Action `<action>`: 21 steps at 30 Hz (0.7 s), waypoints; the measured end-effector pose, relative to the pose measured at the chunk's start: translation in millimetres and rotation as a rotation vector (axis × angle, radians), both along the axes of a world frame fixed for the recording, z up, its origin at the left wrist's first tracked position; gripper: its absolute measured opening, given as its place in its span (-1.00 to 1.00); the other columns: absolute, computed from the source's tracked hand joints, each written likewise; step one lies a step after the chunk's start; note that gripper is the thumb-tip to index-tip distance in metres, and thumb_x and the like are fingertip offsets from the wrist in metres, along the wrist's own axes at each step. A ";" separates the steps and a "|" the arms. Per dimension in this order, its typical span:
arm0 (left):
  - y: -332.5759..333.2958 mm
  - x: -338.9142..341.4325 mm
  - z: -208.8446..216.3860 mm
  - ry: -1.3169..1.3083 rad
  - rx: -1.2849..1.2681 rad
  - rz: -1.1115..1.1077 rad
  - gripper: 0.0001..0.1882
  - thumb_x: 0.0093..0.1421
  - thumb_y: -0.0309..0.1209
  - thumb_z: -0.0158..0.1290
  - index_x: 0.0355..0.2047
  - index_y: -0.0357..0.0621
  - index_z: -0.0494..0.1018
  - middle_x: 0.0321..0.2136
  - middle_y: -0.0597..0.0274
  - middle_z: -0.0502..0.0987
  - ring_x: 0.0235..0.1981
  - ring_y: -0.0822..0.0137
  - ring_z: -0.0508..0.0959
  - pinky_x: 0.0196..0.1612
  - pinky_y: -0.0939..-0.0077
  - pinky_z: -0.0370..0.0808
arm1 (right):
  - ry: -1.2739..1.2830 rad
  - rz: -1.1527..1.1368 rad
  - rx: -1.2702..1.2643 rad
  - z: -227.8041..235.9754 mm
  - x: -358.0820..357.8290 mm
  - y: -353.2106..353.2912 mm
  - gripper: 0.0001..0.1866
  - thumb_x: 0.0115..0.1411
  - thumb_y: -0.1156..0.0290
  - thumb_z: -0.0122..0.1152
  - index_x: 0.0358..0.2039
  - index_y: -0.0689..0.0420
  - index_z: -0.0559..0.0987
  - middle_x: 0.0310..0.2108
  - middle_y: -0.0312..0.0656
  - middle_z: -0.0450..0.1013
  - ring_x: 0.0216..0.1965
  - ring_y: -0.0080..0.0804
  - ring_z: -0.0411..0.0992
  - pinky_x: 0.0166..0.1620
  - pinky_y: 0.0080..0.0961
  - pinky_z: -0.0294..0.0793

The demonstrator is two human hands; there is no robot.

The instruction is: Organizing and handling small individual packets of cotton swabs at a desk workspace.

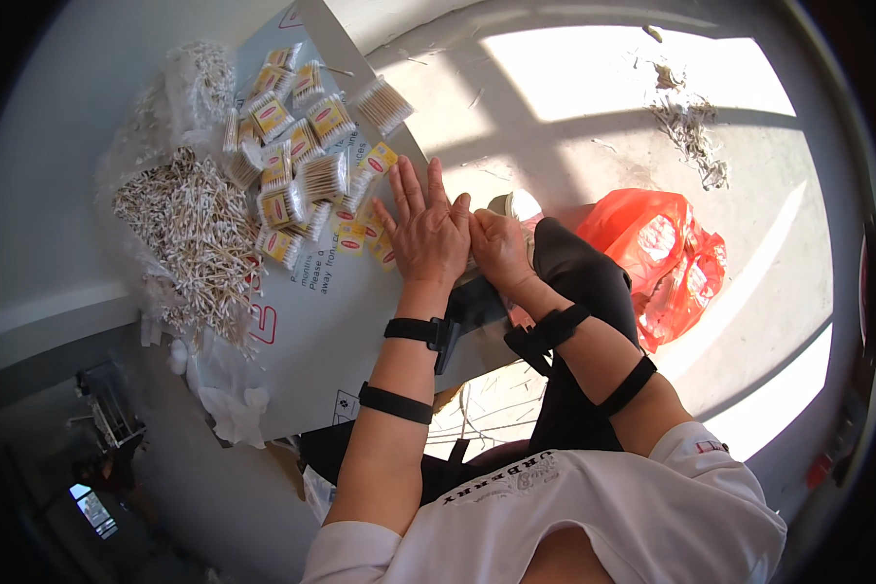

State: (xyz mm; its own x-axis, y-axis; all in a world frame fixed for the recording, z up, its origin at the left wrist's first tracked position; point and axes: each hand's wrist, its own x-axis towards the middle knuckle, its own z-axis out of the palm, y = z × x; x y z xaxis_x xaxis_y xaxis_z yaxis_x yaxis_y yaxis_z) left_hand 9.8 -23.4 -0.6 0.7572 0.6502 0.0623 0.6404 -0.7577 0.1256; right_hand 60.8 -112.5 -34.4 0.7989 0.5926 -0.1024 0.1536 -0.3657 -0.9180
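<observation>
My left hand (424, 234) lies flat, palm down and fingers spread, over the right edge of the grey tabletop (311, 341). Close to its fingertips are several yellow label cards (350, 237), one card (379, 158) by the index and middle fingers. My right hand (499, 245) is curled closed against the left thumb; whatever it may hold is hidden. Beyond the left hand sits a heap of clear packs of cotton swabs (321, 178) with yellow labels. One pack (384, 105) juts over the table's far edge.
A big pile of loose cotton swabs (190, 234) spills from clear plastic film (165, 107) on the table's left side. A red plastic bag (657, 258) stands on the floor right of my leg (579, 282). Scattered swabs and scraps (691, 136) lie on the sunlit floor.
</observation>
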 end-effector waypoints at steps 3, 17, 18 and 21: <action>-0.3 3.7 1.9 0.001 -0.011 0.023 -0.38 0.28 0.05 -0.33 0.29 0.14 -0.01 0.31 -0.02 -0.14 0.35 0.07 -0.18 0.27 -0.13 -0.27 | -0.073 -0.023 0.014 -0.5 6.6 1.0 -0.65 0.15 0.20 0.06 -0.63 0.21 0.47 -0.65 0.10 0.37 -0.53 0.13 0.38 -0.45 -0.13 0.34; 13.4 -52.6 6.9 -0.631 -0.708 0.383 -0.66 0.29 -0.23 -0.09 -0.38 -0.31 0.45 -0.55 0.23 0.48 -0.57 0.37 0.42 -0.46 0.54 0.37 | 0.055 -0.079 0.102 -7.1 3.2 9.7 -0.59 0.25 0.21 0.05 -0.58 0.32 0.46 -0.76 -0.06 0.24 -0.66 -0.52 0.17 -0.55 -0.44 0.24; 11.3 -54.0 11.8 -0.550 -0.787 0.403 -0.66 0.28 -0.20 -0.06 -0.39 -0.26 0.46 -0.53 0.33 0.46 -0.61 0.56 0.35 -0.55 0.70 0.30 | 0.065 -0.099 0.123 -5.6 3.8 10.2 -0.59 0.26 0.21 0.04 -0.59 0.31 0.45 -0.75 -0.14 0.25 -0.65 -0.57 0.15 -0.55 -0.48 0.22; -1.8 -44.5 34.1 -0.810 -1.129 0.567 -0.71 0.25 -0.22 -0.01 -0.39 -0.22 0.48 -0.54 0.36 0.47 -0.59 0.60 0.34 -0.55 0.71 0.25 | 0.153 -0.110 0.285 -1.9 14.2 6.8 -0.59 0.28 0.22 0.03 -0.60 0.28 0.45 -0.72 -0.30 0.26 -0.62 -0.66 0.13 -0.55 -0.58 0.20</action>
State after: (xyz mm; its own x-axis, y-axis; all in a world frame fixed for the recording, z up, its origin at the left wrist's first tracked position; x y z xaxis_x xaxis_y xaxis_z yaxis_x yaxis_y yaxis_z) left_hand -34.8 -25.2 33.4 0.4020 0.8280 -0.3909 0.2803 0.2952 0.9134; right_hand 75.0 -105.7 -36.3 0.8479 0.5257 -0.0684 -0.0195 -0.0980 -0.9950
